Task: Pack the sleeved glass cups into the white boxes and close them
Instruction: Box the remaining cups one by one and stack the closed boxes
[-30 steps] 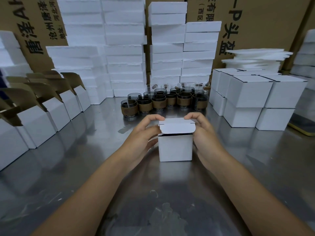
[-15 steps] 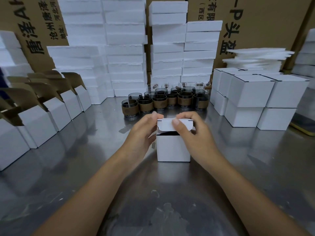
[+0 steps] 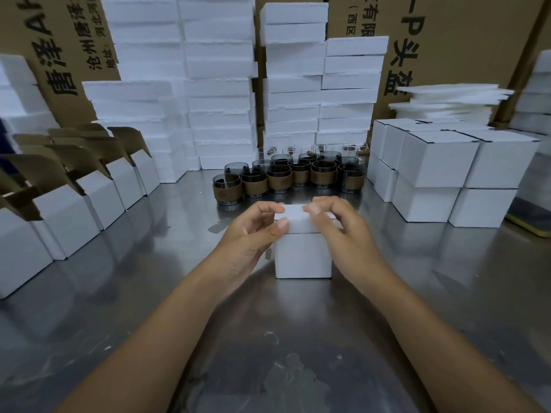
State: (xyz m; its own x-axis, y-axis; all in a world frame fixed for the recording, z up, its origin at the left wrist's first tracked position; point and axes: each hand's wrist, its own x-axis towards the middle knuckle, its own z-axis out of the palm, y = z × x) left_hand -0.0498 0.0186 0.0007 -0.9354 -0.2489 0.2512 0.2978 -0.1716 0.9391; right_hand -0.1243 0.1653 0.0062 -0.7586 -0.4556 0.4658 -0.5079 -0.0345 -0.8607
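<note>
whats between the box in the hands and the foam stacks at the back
Rows of sleeved glass cups stand on the steel table there, right behind the box, in the head view.

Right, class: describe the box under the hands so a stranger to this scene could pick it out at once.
Start at the steel table, open boxes lining its left, closed boxes stacked at its right. Just in front of the sleeved glass cups stands one white box. Only this one has a left hand and right hand on its lid.
</note>
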